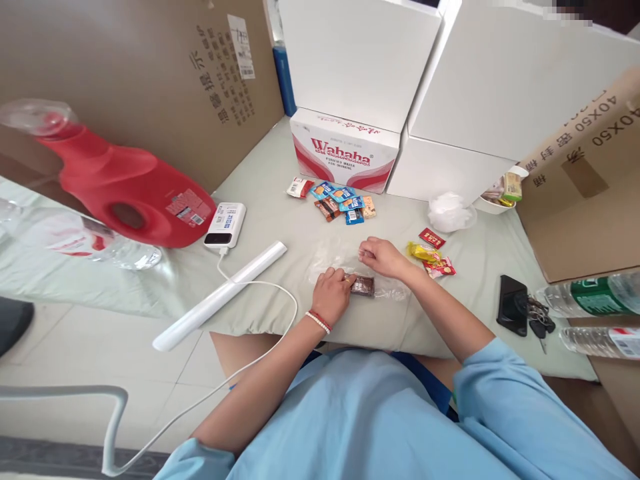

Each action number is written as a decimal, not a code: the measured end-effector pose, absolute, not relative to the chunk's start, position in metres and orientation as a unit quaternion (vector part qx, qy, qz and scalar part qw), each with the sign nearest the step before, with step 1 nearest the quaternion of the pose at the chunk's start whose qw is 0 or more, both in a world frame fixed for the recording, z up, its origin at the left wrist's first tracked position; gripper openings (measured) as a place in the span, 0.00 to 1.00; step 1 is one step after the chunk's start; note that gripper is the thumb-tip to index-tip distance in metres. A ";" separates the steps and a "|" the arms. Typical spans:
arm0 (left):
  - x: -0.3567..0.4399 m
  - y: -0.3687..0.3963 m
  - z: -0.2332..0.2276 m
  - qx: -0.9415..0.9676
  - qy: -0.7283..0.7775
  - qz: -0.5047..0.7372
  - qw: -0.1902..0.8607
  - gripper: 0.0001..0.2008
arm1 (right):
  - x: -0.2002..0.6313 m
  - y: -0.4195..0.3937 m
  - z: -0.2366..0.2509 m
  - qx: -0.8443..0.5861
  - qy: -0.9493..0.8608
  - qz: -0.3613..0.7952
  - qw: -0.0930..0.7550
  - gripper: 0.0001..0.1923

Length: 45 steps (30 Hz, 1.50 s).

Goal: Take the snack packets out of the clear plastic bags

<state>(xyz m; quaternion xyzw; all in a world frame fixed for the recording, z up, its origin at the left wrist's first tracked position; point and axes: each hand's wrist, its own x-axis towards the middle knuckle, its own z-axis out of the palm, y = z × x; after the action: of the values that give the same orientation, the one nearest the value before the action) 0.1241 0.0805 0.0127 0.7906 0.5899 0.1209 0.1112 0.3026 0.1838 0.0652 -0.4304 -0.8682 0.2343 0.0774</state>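
Where snack packets [343, 200] lie, phone [512, 303] aside

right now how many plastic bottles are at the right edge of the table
2: a green-label bottle lying on its side by the cardboard box, and a red-label bottle just below it. More may be out of frame.

red jug [135, 187] | power bank [226, 225] | Wahaha box [344, 151] | phone [512, 305] | keys [539, 319]

brown snack packet [363, 286] — flat | inside clear plastic bag [345, 267] — on cloth
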 end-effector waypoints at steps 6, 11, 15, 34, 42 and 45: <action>0.124 0.077 -0.011 0.679 0.657 0.296 0.142 0.04 | 0.311 0.110 0.039 -0.340 -0.924 0.171 0.043 0.16; 0.101 0.083 -0.033 0.492 0.683 0.474 0.258 0.12 | 0.305 0.090 0.023 -0.372 -0.914 0.160 -0.017 0.28; 0.075 0.096 -0.031 0.401 0.707 0.527 0.250 0.12 | 0.297 0.092 0.033 -0.395 -0.900 0.181 -0.047 0.30; 0.116 0.082 0.023 0.581 0.651 0.370 0.320 0.04 | 0.302 0.089 0.021 -0.414 -0.867 0.262 0.091 0.17; 0.152 0.053 0.016 0.785 0.569 0.209 0.132 0.19 | 0.338 0.083 0.008 -0.537 -0.757 0.256 0.269 0.15; 0.155 0.041 0.006 0.809 0.561 0.161 0.067 0.23 | 0.349 0.074 0.001 -0.626 -0.737 0.156 0.203 0.18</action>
<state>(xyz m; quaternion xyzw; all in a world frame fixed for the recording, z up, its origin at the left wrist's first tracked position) 0.1554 0.0411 0.0062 0.8094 0.5606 0.1614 0.0674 0.3491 0.0740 0.0008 -0.6256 -0.7368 0.1562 0.2032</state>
